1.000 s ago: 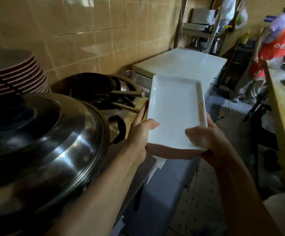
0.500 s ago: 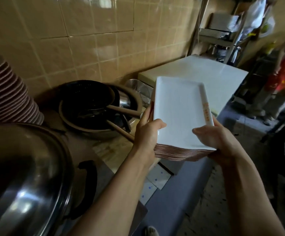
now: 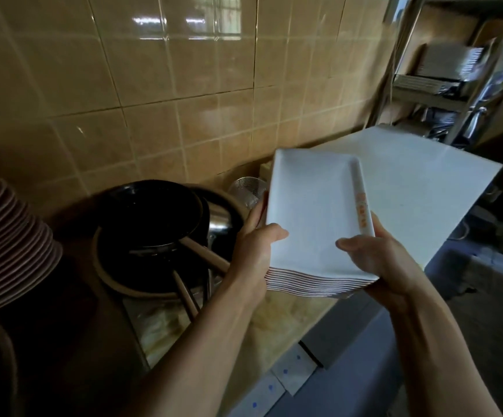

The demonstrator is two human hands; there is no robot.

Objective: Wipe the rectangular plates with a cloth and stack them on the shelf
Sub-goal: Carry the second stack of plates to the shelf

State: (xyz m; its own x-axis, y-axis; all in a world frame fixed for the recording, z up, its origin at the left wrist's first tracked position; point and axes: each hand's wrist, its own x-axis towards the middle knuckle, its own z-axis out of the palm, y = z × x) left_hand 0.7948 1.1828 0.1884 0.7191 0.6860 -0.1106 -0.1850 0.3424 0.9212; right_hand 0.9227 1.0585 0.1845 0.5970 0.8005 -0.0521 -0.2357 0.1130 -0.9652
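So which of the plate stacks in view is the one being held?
The stack of white rectangular plates at centre, gripped by the left hand and right hand. The round stack rests at far left; others sit on the far shelf.

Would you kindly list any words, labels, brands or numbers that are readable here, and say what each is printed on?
Nothing here can be read for certain.
Orange print on the right rim of the top rectangular plate, on the stack held by the left hand and right hand: too blurred to read.
Blue dots on the white sheets at the counter's edge: only marks, no lettering.
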